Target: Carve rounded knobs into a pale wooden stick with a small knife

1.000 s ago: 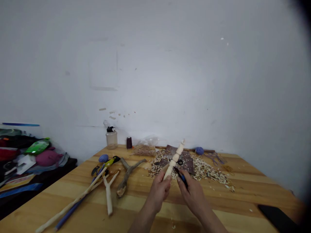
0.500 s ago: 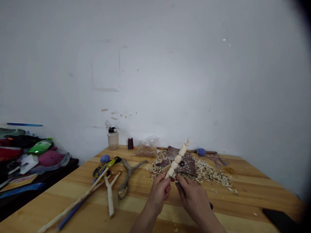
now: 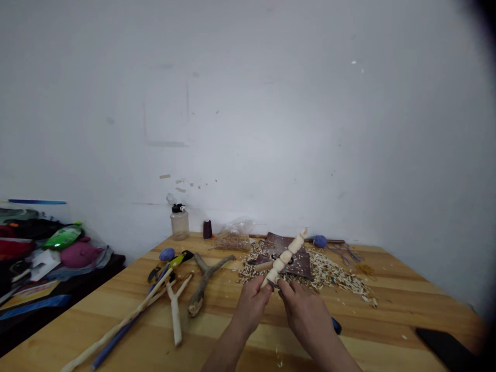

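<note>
A pale carved stick (image 3: 285,257) with rounded, notched sections slants up to the right over the table. My left hand (image 3: 251,305) is closed around its lower end. Close beside it, my right hand (image 3: 306,312) is closed on a knife; a bit of dark blade shows at the stick's lower end, and a blue and black handle end (image 3: 336,325) sticks out past the palm. Behind the stick lies a dark brown sheet (image 3: 302,266) with wood shavings (image 3: 333,274) on and around it.
Left on the wooden table (image 3: 387,320) are a forked bark branch (image 3: 205,284), a peeled forked stick (image 3: 175,315), long rods and a yellow-black tool (image 3: 179,258). Along the back stand a bottle (image 3: 180,223), a thread spool (image 3: 207,229) and a bag (image 3: 232,240). A dark flat object (image 3: 445,349) lies right.
The carved stick has tilted further to the right, its tip moving right and slightly down. Both hands remain closed near its lower end, and more of the blue handle end shows.
</note>
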Demonstrator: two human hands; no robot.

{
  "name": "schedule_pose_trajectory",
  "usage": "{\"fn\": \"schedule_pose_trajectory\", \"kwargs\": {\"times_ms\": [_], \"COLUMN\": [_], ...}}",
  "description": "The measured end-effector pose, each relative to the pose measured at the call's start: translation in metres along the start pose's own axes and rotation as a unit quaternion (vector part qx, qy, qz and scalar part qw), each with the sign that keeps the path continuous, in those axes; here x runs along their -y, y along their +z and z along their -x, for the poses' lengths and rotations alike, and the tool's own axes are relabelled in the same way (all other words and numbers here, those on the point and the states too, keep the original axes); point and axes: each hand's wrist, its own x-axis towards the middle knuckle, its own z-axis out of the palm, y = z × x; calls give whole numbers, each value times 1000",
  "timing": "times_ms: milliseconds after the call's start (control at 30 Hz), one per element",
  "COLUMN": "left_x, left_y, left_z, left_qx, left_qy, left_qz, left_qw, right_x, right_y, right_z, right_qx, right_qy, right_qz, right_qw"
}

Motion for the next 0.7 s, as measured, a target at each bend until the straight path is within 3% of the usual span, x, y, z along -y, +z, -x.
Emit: {"fn": "schedule_pose_trajectory", "kwargs": {"times_ms": [200,333,433,567,633,700], "left_x": [-3,-1,1,2,2,1], "left_y": [2,8,13,12,10,7], "left_z": [3,8,9,4,2,0], "left_qx": [-45,-80,-109,-96,-85,-76], "left_qy": [81,61,39,45,7,-40], "left_qz": [-213,-334,-360,-213,-75,38], "left_qw": [973,937,926,971,994,996], "right_x": [6,11,12,5,-1,-5], "right_y": [7,9,13,18,19,17], "right_z": [1,1,-1,-2,-2,-2], "right_qx": [3,-13,-11,-47,-88,-106], "right_qy": [31,47,55,59,71,80], "right_qz": [33,18,-59,-247,-315,-342], "right_qw": [999,999,997,966,942,930]}}
